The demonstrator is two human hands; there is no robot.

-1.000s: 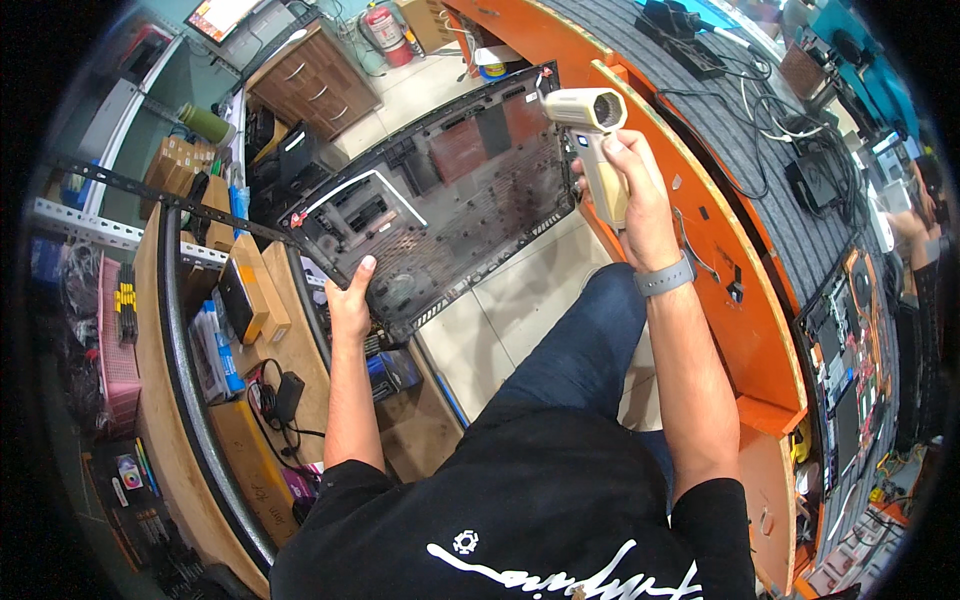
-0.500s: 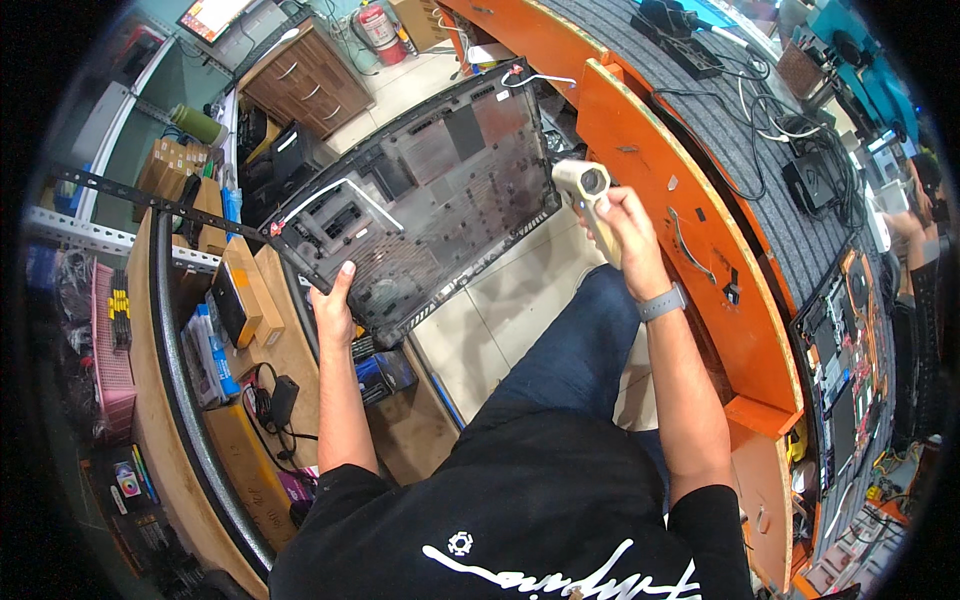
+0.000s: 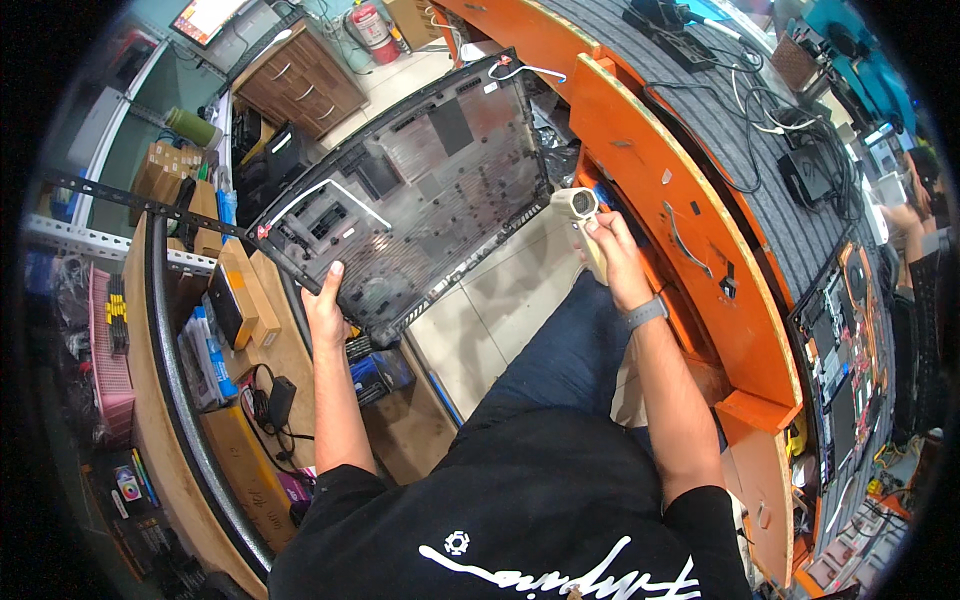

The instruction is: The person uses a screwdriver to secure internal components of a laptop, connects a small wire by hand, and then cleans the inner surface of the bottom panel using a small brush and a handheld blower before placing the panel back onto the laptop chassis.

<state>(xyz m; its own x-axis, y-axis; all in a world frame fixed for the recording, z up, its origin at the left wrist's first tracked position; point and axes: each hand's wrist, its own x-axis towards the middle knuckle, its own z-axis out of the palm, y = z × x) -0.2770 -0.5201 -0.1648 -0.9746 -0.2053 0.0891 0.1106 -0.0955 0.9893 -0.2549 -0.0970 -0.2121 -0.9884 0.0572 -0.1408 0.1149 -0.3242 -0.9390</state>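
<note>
A black laptop bottom cover (image 3: 410, 190) hangs tilted in front of me, its inner side with dusty-looking grey patches facing up. My left hand (image 3: 325, 303) grips its near-left edge, thumb on top and the other fingers hidden beneath. Along the cover's left part runs a thin white cable (image 3: 345, 195), and another white cable (image 3: 530, 72) sticks out past its far right corner. In my right hand (image 3: 617, 258) is a cream handheld blower (image 3: 578, 225) with a round dark opening at its end, held right of the cover and apart from it.
An orange workbench (image 3: 660, 180) with drawers curves along my right. On its grey ribbed mat (image 3: 740, 120) lie cables, a black adapter (image 3: 803, 178) and an opened laptop (image 3: 840, 370). Shelves with cardboard boxes (image 3: 235, 300) stand at left. A person's hand (image 3: 905, 220) shows far right.
The blower in my right hand has moved lower and slightly left, tilting differently. The cover has shifted slightly left in my left hand. A drawer at the bench now shows pulled open.
</note>
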